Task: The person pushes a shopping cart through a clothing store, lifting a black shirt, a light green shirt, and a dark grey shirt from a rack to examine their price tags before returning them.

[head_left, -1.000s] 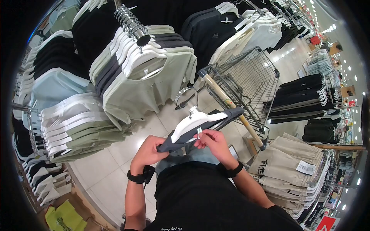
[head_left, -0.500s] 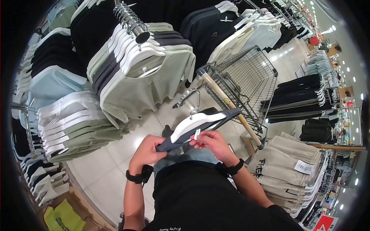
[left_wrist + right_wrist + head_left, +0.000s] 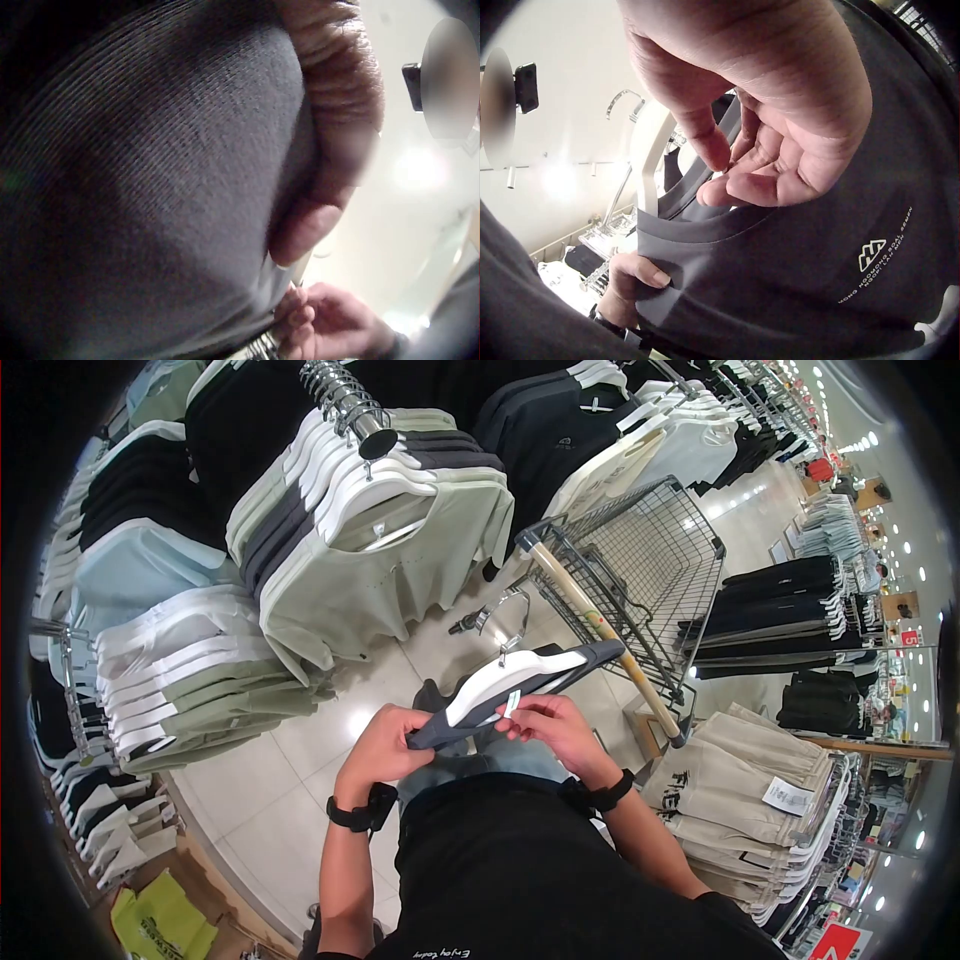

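Observation:
A dark grey shirt (image 3: pixel 450 736) hangs on a white hanger (image 3: pixel 500 678), held at waist height in front of the body. My left hand (image 3: pixel 386 748) grips the shirt at one shoulder, thumb over the cloth. At the neckline, my right hand (image 3: pixel 550 732) pinches a small white label (image 3: pixel 512 704) between thumb and fingers. The right wrist view shows the shirt's front with a small white printed logo (image 3: pixel 872 255). Grey cloth fills most of the left wrist view, the left thumb (image 3: pixel 304 232) lying along its edge.
A rack of pale green shirts (image 3: pixel 400 580) stands ahead to the left. Beyond the held shirt is a wire shopping cart (image 3: pixel 650 550) with a wooden-coloured handle (image 3: pixel 600 630). Beige trousers (image 3: pixel 730 780) hang close on the right. A yellow-green cloth (image 3: pixel 165 920) lies at lower left.
The metal hook above the hanger has turned and shows at a different angle. The shirt and label have shifted slightly; both hands keep their hold.

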Available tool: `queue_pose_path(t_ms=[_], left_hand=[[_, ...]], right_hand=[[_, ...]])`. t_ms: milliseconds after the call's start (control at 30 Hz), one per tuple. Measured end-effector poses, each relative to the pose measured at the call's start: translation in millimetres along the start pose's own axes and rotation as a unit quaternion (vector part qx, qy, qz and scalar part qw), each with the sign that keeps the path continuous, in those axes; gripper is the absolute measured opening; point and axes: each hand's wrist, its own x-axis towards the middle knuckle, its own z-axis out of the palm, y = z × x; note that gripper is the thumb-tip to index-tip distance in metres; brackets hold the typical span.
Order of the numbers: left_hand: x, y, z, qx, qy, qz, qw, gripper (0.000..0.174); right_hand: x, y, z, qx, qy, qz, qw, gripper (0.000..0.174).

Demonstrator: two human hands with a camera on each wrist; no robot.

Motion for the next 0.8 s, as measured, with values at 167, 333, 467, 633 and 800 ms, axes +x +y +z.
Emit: queue_pose_path(t_ms=[167,333,467,633,800], left_hand=[[0,-3,1,0.009,0.001,0.008,1.000,0.019],[1,-10,3,0.019,0.002,0.024,1.000,0.021],[2,-11,6,0.002,0.003,0.028,1.000,0.023],[2,-9,8,0.006,0.005,0.026,1.000,0.022],[-2,-6,10,0.022,0.016,0.006,1.000,0.025]], right_hand=[[1,2,-1,0.000,-0.002,0.001,1.000,0.029],[0,3,-2,-0.014,-0.002,-0.006,1.000,0.029],[-2,4,-3,-0.015,0.000,-0.004,1.000,0.029],[-2,8,-6,-0.025,-0.004,-0.013,1.000,0.028],[-3,8,-4,-0.021,0.000,-0.031,0.999,0.026]])
